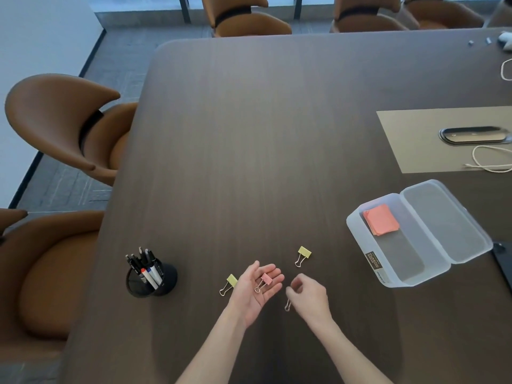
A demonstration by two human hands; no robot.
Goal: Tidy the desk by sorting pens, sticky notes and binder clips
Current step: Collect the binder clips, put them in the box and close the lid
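Note:
My left hand [256, 291] lies palm up just above the dark table, fingers straight, with a pink binder clip [265, 280] resting on the palm. My right hand [307, 297] is beside it with curled fingers that pinch another binder clip; only its wire handles [287, 305] show. Two yellow binder clips lie on the table, one [232, 281] left of my left hand and one [304, 252] beyond my right hand. A black mesh cup [166, 281] at the left holds several pens [144, 266]. An open translucent box [353, 227] at the right contains pink sticky notes [381, 220].
The box's lid [446, 220] lies open to its right. A tan panel with a cable port [471, 134] and a white cord [487, 162] sit at the far right. Brown chairs [63, 120] stand along the table's left and far edges.

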